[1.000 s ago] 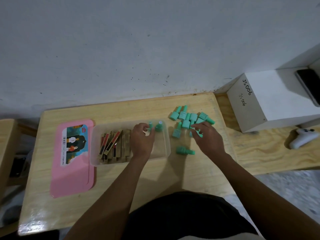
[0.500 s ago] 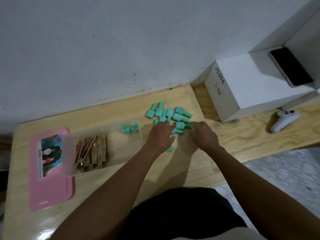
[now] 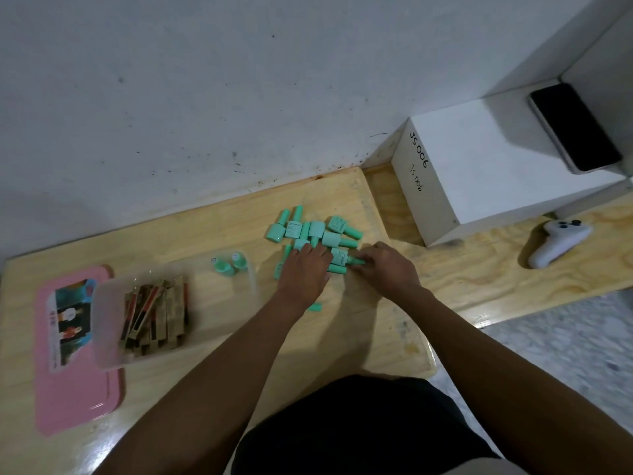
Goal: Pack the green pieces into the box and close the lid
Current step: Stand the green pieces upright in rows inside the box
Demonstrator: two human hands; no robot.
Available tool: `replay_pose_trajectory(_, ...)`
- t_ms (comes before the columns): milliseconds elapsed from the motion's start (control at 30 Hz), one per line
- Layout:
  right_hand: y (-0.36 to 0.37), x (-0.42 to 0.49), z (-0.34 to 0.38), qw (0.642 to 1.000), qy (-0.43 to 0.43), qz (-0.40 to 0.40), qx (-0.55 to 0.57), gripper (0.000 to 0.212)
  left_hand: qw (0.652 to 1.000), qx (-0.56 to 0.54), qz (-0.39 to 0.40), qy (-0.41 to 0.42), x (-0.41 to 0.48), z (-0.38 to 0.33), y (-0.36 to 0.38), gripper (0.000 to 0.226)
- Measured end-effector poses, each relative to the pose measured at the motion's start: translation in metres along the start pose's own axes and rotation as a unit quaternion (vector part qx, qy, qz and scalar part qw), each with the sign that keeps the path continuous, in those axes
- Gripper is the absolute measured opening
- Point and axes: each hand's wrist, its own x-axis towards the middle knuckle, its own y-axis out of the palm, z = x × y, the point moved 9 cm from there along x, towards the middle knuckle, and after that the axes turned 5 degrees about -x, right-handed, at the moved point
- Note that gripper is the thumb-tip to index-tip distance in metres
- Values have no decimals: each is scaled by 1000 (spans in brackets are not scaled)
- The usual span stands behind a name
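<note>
- The table was pale wood and stood against a marked white wall.
- The green pieces lay in a heap on the far right part of the table, right under my hands. Most lay on their sides and pointed all different ways.
- My left hand lay palm down on the near side of the heap, fingers bent over some pieces. I could not tell if it held one.
- My right hand was just beside it. Its fingertips touched the thin end of one green piece, which lay crossways with that end toward my right hand. I could not tell if I had pinched it.
- The box was clear and open, off to the left of both hands, with its long side running left to right. My left hand was nearer to it.
- Two green pieces in the box stood up in its far right corner.
- Brown sticks filled the left half of the box, so I think the room was in the right half.
- One stray piece lay near my left wrist.
- Nothing stood between the heap and the box.
- The pink lid lay flat on the left, partly under the box.
- A white block with a phone on it and a white controller sat far right, well apart.
</note>
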Motion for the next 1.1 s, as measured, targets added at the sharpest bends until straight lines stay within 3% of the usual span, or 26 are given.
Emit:
replay_pose_trajectory(133,-3,0,-11,988,43,0,146,33,1000,-12,5,-2,0,-2,0,33)
replay_pose_trajectory(267,-18,-8,-15,959,60,-62,269,25,999,-33,-5,-26,-1,2,-1,32)
replay_pose_trajectory(367,-30,-17,-10,948,56,-80,302,20,981,-162,-50,-96,-10,15,-10,29)
replay_pose_trajectory(433,-38,-23,-4,940,48,-88,327,13,933,-315,-52,-164,-18,26,-9,25)
replay_pose_trajectory(533,-52,-28,11,937,23,-102,335,10,806,-540,-23,-240,-29,34,-5,16)
replay_pose_trajectory(600,-57,-30,24,936,9,-102,338,11,737,-621,-24,-267,-40,41,-10,18)
replay_pose_trajectory(700,-63,-32,47,933,-16,-105,343,11,692,-668,-65,-266,-54,58,-24,19)
replay_pose_trajectory(833,-66,-36,84,941,-61,-101,317,8,710,-648,-133,-242,-79,89,-53,2)
replay_pose_trajectory(1100,-47,-43,159,956,-135,-84,245,20,813,-469,-238,-252,-142,153,-84,18)
